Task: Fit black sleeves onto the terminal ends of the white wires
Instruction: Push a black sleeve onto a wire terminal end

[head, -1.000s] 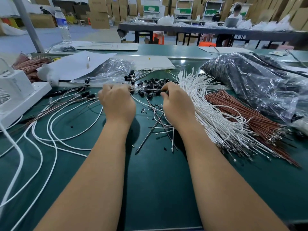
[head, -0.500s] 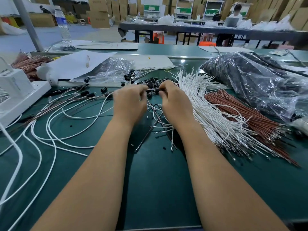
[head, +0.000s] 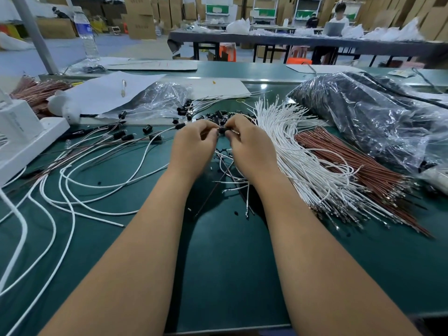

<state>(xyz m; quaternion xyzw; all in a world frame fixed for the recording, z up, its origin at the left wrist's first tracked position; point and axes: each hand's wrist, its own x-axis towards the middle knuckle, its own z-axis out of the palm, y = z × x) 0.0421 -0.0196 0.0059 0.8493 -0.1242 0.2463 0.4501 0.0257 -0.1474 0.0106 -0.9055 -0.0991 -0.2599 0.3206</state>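
My left hand (head: 194,144) and my right hand (head: 249,144) meet over the middle of the green bench. Between their fingertips sits a small black sleeve (head: 222,130); both hands pinch around it, and a thin wire end runs into the right fingers. Just behind the hands lies a heap of loose black sleeves (head: 218,116). To the right a thick bundle of white wires (head: 298,161) fans out, terminals toward me. To the left, sleeved white wires (head: 101,166) curl across the mat.
A bundle of brown wires (head: 358,166) lies right of the white ones, beside a large plastic bag (head: 373,115). A white machine (head: 21,134) stands at the left edge. Paper sheets (head: 104,93) and a smaller bag (head: 160,98) lie behind. A water bottle (head: 86,32) stands far left.
My left hand has moved right to meet the right hand, dragging a white wire along the mat. Both hands now pinch together at one sleeve.
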